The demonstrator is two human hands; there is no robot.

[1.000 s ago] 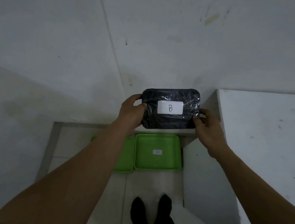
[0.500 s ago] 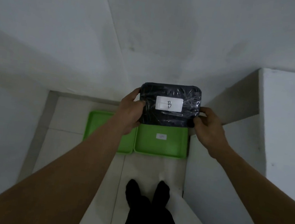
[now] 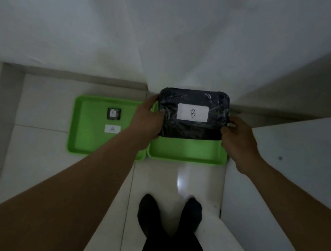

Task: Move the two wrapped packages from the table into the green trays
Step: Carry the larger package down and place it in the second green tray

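A dark package wrapped in clear film [image 3: 190, 126], with a white label marked B, hangs over the right green tray [image 3: 186, 152]. My left hand [image 3: 147, 120] grips its left edge and my right hand [image 3: 237, 143] grips its right edge. The left green tray [image 3: 87, 133] lies beside it on the floor and carries a white label marked A and a small dark square item [image 3: 113, 113]. The package hides the far part of the right tray. No second package is in view.
Both trays sit on a pale tiled floor in a corner between white walls. A white table [image 3: 295, 165] stands close on the right. My two dark-socked feet [image 3: 169, 215] stand just before the trays.
The view has tilted down and closer to the floor. The package has come down with both hands over the right tray, and the left tray's label A now shows.
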